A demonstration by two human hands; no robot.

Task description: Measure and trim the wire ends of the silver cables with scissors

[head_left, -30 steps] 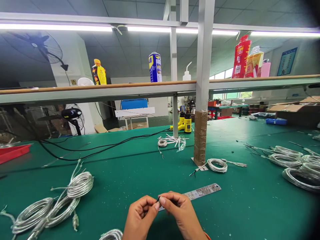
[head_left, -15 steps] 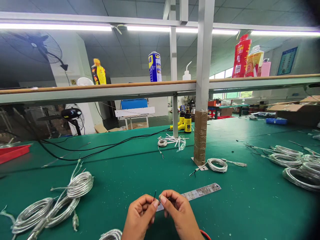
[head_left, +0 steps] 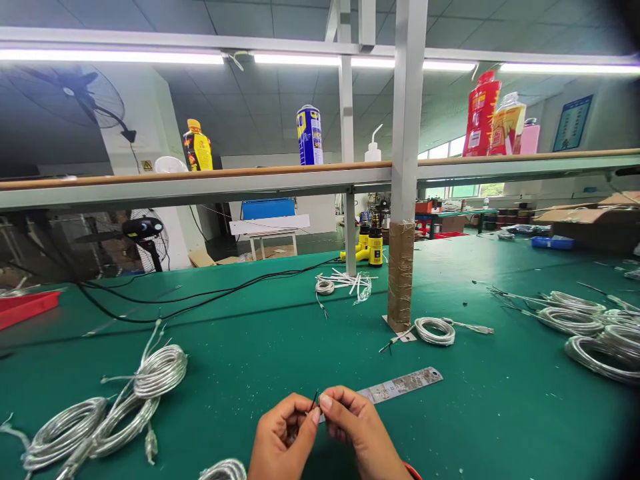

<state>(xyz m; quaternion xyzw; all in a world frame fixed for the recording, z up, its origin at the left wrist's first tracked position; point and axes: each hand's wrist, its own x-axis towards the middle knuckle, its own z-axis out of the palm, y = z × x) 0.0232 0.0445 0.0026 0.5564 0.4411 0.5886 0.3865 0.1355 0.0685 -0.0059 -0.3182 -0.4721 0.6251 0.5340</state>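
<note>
Far to the left of the left hand (head_left: pixel 283 437), a cluster of coiled silvery braided cables (head_left: pixel 107 407) lies on the green felt-covered counter (head_left: pixel 500 413), with another silvery coil (head_left: pixel 224 470) just beside that hand at the bottom edge of the view. The left hand is curled shut, thumb and forefinger pinching a thin black wire end (head_left: pixel 314 400) that sticks up a little between the two hands; whatever else it cups in the palm is too small to tell. The right hand (head_left: pixel 357 430) meets it fingertip to fingertip, likewise closed in a fine pinch on the same wire end. That wire looks very light, thin and easily bent, so it is best gripped close to its tip, where both hands already have it; a hold farther back would probably let it flex and slip. Just beyond the right hand, a flat steel ruler (head_left: pixel 403 384) lies at a slant on the felt, touching nothing else. Farther beyond it, a single silvery cable coil (head_left: pixel 435 331) rests near the foot of a tape-wrapped grey post (head_left: pixel 401 273). Well off to the right more silvery coils (head_left: pixel 585 327) are heaped. Bare felt lies open to the right of the hands, while the counter's near edge is out of sight below.
</note>
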